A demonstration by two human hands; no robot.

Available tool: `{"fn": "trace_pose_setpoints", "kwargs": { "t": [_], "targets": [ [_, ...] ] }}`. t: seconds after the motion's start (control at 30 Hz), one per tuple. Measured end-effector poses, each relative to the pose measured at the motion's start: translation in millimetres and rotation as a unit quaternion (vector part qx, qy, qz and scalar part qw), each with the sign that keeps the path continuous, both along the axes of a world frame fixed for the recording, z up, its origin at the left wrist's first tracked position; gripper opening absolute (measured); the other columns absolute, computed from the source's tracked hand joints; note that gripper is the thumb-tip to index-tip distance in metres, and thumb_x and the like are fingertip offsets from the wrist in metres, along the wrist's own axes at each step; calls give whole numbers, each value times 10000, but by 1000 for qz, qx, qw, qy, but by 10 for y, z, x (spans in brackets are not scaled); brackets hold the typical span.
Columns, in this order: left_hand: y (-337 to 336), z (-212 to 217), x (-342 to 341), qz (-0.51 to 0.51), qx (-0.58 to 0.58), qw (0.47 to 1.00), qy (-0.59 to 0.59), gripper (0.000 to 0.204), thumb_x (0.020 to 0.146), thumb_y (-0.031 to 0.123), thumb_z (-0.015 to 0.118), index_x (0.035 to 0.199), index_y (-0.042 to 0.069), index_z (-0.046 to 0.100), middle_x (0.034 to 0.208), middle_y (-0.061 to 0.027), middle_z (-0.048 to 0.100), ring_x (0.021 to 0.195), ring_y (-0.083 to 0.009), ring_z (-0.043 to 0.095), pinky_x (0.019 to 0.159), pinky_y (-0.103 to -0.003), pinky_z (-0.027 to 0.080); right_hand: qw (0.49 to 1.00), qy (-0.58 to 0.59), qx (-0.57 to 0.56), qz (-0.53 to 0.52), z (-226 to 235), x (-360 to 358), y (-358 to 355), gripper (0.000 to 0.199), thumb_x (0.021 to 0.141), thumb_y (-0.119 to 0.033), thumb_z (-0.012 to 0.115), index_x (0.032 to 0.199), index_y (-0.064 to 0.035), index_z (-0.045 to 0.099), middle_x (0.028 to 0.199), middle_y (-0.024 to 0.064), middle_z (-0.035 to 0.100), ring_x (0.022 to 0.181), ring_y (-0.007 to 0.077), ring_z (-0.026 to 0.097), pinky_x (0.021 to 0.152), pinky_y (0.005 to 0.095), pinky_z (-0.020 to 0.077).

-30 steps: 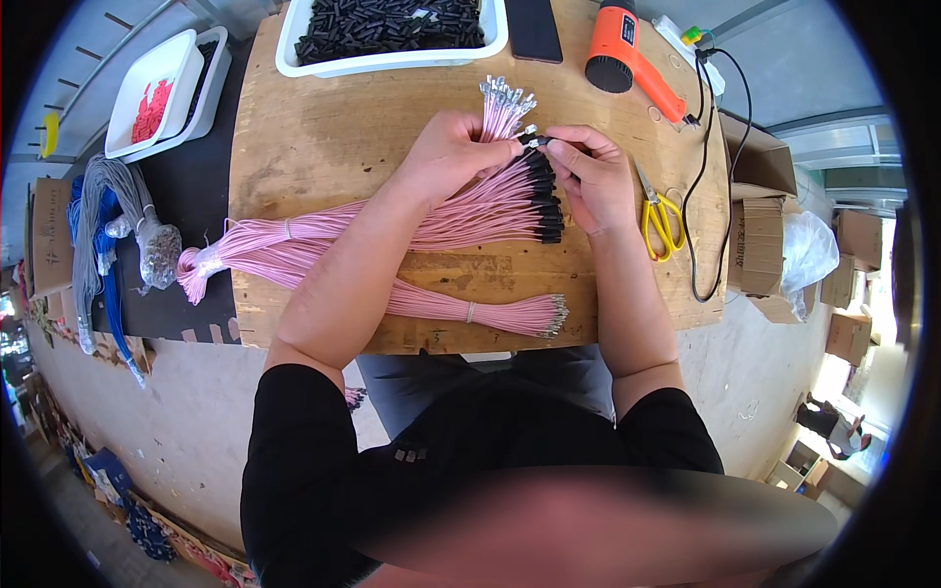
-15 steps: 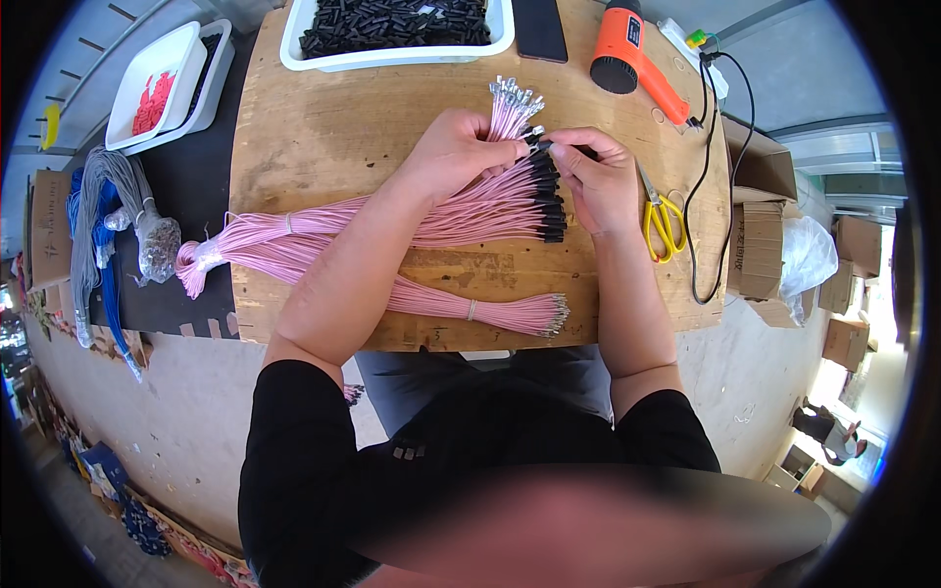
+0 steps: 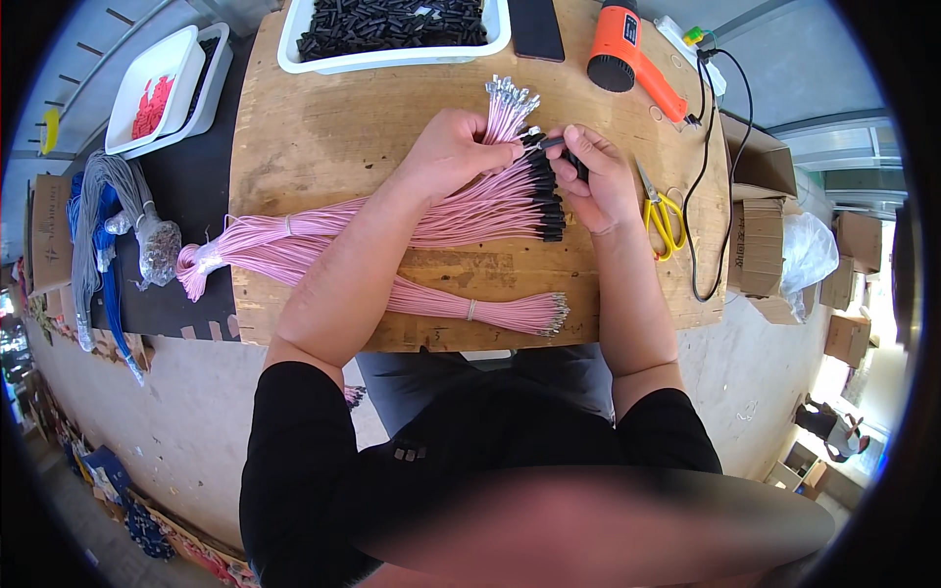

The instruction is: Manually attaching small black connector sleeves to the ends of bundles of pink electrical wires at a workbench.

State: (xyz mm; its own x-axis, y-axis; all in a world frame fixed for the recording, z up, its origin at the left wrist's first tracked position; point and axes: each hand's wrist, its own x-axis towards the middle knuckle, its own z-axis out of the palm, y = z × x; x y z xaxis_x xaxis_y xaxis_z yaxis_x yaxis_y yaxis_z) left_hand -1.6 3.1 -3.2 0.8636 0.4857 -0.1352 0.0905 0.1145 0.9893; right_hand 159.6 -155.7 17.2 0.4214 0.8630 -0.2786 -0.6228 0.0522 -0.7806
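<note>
A bundle of pink wires [image 3: 461, 225] lies across the wooden table, its bare silver terminals [image 3: 510, 95] fanned up past my left hand. Many of its other ends, to the right, wear black sleeves [image 3: 549, 201]. My left hand [image 3: 456, 157] pinches a pink wire close to its tip. Just right of that tip, my right hand [image 3: 600, 181] holds a small black sleeve [image 3: 553, 142] between thumb and finger, with more black pieces in its curled fingers. Whether this sleeve touches the wire end is too small to tell. A second tied pink bundle [image 3: 470, 309] lies nearer me.
A white tub [image 3: 392, 65] of black sleeves stands at the back, beside a dark phone-like slab [image 3: 538, 29]. An orange heat gun [image 3: 627, 54], yellow-handled scissors [image 3: 665, 220] and a black cord [image 3: 730, 186] lie right. Grey cables [image 3: 118, 181] and a tray with red pieces [image 3: 186, 59] are left.
My right hand has turned and its fingers have shifted, bringing a black sleeve into view at the wire tip. My left hand keeps its pinch in nearly the same place.
</note>
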Motion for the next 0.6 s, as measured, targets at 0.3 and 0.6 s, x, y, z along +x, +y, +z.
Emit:
{"fn": "trace_pose_setpoints", "kwargs": {
  "t": [0.3, 0.6],
  "targets": [
    [-5, 14, -7, -3, 13, 1000, 14, 234, 825, 202, 791, 842, -20, 721, 701, -10, 639, 635, -67, 524, 568, -273, 424, 999, -27, 8, 36, -27, -40, 9, 204, 992, -155, 621, 1062, 35, 644, 872, 72, 653, 622, 63, 466, 452, 163, 299],
    [5, 5, -2, -7, 7, 1000, 6, 241, 807, 191, 826, 893, -19, 744, 733, -28, 678, 659, -73, 554, 601, -270, 447, 998, -53, -11, 22, 21, -90, 17, 146, 968, -120, 656, 1027, 14, 662, 852, 52, 662, 634, 48, 479, 506, 150, 350]
  ]
}}
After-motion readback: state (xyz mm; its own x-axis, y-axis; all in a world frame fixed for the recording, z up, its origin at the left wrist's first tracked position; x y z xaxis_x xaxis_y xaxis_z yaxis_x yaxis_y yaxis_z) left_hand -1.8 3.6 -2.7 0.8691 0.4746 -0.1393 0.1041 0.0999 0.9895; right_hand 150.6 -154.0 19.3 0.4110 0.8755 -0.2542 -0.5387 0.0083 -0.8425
